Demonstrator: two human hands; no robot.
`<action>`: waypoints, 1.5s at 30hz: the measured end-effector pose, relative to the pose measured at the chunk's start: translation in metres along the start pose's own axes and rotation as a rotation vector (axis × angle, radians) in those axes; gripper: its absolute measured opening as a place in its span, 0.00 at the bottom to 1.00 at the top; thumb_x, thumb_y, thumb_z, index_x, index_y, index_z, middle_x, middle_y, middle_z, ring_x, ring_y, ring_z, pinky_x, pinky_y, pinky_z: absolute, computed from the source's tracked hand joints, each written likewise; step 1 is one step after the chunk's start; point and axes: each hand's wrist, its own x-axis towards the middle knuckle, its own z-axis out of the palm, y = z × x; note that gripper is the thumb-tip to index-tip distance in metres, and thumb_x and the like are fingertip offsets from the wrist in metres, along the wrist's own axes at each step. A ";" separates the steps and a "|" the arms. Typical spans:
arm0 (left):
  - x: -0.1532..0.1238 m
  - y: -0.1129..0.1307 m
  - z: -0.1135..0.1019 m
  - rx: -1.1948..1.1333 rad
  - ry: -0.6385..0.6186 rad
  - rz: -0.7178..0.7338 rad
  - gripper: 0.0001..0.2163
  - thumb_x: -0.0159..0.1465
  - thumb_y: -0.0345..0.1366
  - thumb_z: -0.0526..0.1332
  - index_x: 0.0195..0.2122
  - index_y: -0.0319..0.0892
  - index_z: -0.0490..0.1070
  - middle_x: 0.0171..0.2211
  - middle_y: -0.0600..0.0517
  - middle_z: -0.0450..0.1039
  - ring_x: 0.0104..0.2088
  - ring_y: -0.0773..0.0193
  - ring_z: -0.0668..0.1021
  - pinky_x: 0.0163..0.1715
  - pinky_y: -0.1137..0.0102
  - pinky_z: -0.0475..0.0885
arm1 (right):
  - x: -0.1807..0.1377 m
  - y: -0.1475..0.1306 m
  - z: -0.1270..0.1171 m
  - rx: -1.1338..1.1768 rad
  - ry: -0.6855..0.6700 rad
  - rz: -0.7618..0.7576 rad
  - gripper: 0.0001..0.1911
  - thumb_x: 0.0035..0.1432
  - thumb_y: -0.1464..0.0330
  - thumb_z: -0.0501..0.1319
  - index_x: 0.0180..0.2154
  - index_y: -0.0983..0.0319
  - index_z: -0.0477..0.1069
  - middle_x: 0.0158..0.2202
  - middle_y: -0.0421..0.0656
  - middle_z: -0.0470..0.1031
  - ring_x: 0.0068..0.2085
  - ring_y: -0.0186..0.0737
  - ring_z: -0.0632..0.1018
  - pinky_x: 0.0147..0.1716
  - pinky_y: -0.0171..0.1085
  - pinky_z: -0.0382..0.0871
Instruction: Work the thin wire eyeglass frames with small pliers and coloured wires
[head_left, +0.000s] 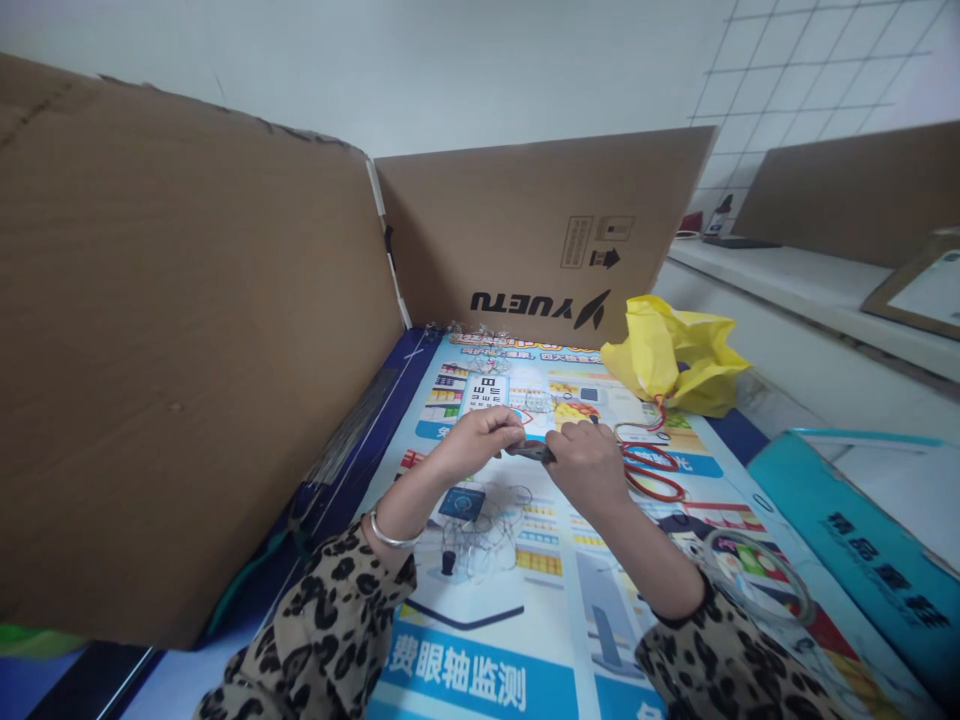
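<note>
My right hand [589,465] is wrapped around a pair of pliers [531,453], whose dark jaws point left. Most of the handles are hidden in the fist. Close by the jaw tip, my left hand [484,440] is closed in a pinch; whatever it holds is too fine to make out. Beneath the left forearm lies a loose tangle of thin wire pieces [487,535] on the printed poster sheet [480,665]. More thin wire bits [487,360] lie at the sheet's far end.
Cardboard panels [187,330] stand at the left and back. Right of my right hand are red loops [652,472] and a crumpled yellow bag [675,355]. Nearer, a pale coil [761,575] lies beside a teal box [855,550]. A white ledge [787,280] runs along the right.
</note>
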 end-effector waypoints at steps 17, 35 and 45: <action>-0.002 0.002 -0.003 0.152 0.124 0.139 0.07 0.60 0.35 0.55 0.28 0.39 0.67 0.24 0.55 0.67 0.27 0.70 0.69 0.30 0.75 0.63 | 0.006 -0.013 0.000 0.363 -0.406 0.160 0.24 0.60 0.55 0.48 0.23 0.61 0.71 0.21 0.43 0.73 0.23 0.37 0.70 0.22 0.34 0.50; -0.003 0.011 -0.018 -0.083 -0.104 0.004 0.14 0.60 0.43 0.57 0.37 0.36 0.72 0.31 0.48 0.75 0.33 0.65 0.77 0.31 0.73 0.69 | 0.005 -0.009 0.007 0.428 -0.394 0.232 0.24 0.60 0.53 0.47 0.25 0.60 0.72 0.22 0.42 0.74 0.23 0.36 0.71 0.21 0.33 0.50; -0.003 0.006 -0.015 -0.276 -0.040 -0.154 0.20 0.55 0.48 0.61 0.36 0.34 0.73 0.32 0.43 0.77 0.32 0.60 0.79 0.29 0.70 0.71 | 0.004 -0.008 0.002 0.189 -0.180 0.164 0.14 0.58 0.63 0.52 0.28 0.63 0.72 0.29 0.46 0.74 0.34 0.41 0.73 0.33 0.36 0.54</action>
